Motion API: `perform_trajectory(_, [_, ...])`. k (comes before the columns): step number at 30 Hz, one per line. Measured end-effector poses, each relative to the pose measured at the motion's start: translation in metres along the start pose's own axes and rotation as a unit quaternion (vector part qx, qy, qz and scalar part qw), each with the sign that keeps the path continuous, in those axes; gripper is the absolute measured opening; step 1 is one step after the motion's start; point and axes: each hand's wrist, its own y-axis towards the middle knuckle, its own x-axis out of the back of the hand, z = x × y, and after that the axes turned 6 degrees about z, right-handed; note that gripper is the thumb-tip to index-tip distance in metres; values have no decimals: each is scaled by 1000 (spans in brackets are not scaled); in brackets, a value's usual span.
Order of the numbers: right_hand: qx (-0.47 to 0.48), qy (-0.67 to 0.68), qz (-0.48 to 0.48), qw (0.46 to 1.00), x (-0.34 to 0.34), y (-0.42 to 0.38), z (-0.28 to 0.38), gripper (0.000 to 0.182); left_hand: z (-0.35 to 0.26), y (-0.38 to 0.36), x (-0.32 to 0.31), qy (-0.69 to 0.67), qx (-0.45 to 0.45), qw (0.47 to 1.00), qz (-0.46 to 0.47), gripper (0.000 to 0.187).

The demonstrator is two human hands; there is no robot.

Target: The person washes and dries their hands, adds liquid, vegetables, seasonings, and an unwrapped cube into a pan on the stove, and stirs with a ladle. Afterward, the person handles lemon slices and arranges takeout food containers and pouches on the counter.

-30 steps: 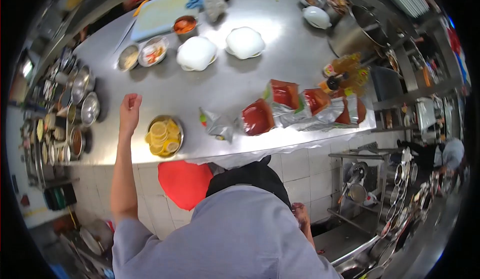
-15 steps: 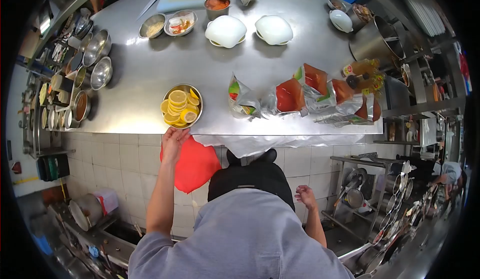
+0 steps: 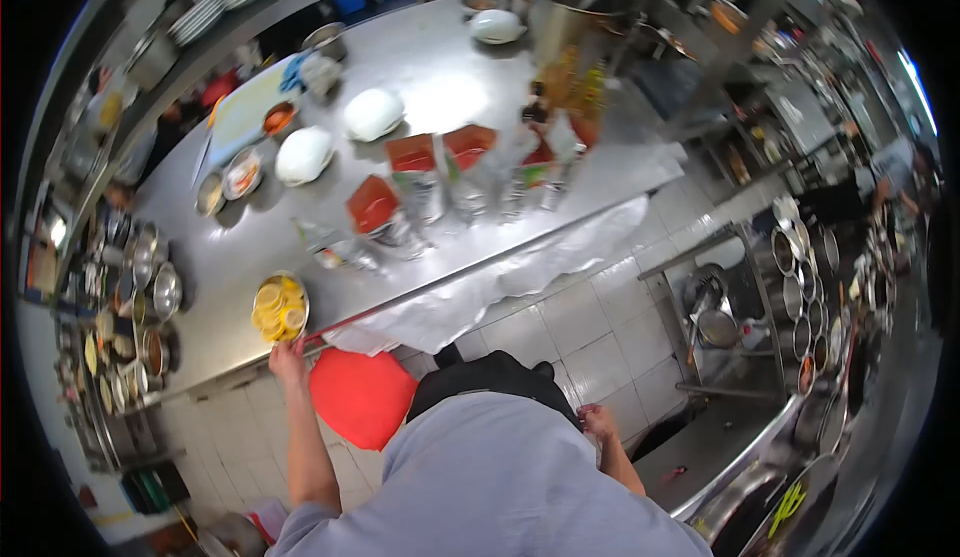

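Note:
A round metal bowl (image 3: pixel 304 297) full of yellow lemon slices (image 3: pixel 277 307) sits by the front edge of the steel table. My left hand (image 3: pixel 288 359) is at its near rim, with the fingers closed on it; the thumb and fingertips are partly hidden. By my right hip, away from the table, hangs my right hand (image 3: pixel 598 421), its fingers loosely curled and nothing visible in them. Just right of the bowl, a silver pouch (image 3: pixel 335 247) stands on the table. Below the table edge, close to my left forearm, is a red round-topped object (image 3: pixel 362 397).
Several opened foil pouches, one a red-lined pouch (image 3: pixel 375 207), stand along the table (image 3: pixel 230 257). Behind them are two white covered bowls, including a white dome (image 3: pixel 304 155), and a cutting board (image 3: pixel 250 107). A tall pot (image 3: pixel 565 22) stands far right. Metal bowls (image 3: pixel 167 289) line the left side.
My view has turned to the right, so the table now looks slanted. My left hand stays at the lemon bowl. The right hand has come closer to my hip.

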Motion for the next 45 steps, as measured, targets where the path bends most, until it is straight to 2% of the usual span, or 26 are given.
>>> perform_trajectory(5, [-21, 109, -39, 993, 49, -10, -70, 24, 9, -76, 12, 100, 8, 994, 33, 16])
perform_trajectory(9, [-42, 172, -53, 983, 80, -9, -140, 22, 18, -150, -24, 137, 24, 981, 136, 14])
perform_trajectory(13, [-66, 193, -62, 977, 101, -16, -165, 21, 37, -216, -102, 132, 56, 965, 218, 11])
perform_trajectory(19, [-52, 223, -84, 970, 126, -9, -159, 18, 65, -289, -269, 129, 145, 900, 390, 14])
perform_trajectory(24, [14, 289, -136, 947, 127, -21, -145, 20, 111, -301, -402, 124, 163, 838, 505, 5])
perform_trajectory(27, [53, 337, -187, 921, 116, -43, -146, 20, 141, -297, -472, 119, 153, 809, 555, 7])
perform_trajectory(32, [6, 444, -253, 860, 59, -74, -191, 20, 178, -293, -571, 89, 166, 837, 514, 7])
perform_trajectory(35, [-37, 491, -251, 834, 8, -80, -233, 17, 205, -280, -613, 81, 160, 850, 495, 5])
perform_trajectory(40, [-34, 467, -279, 839, -48, -90, -235, 15, 234, -262, -651, 114, 118, 881, 443, 6])
perform_trajectory(44, [4, 437, -302, 847, -63, -91, -217, 14, 256, -250, -668, 69, 146, 892, 422, 5])
perform_trajectory(45, [18, 426, -309, 850, -64, -91, -215, 14, 258, -246, -672, 48, 151, 878, 452, 6])
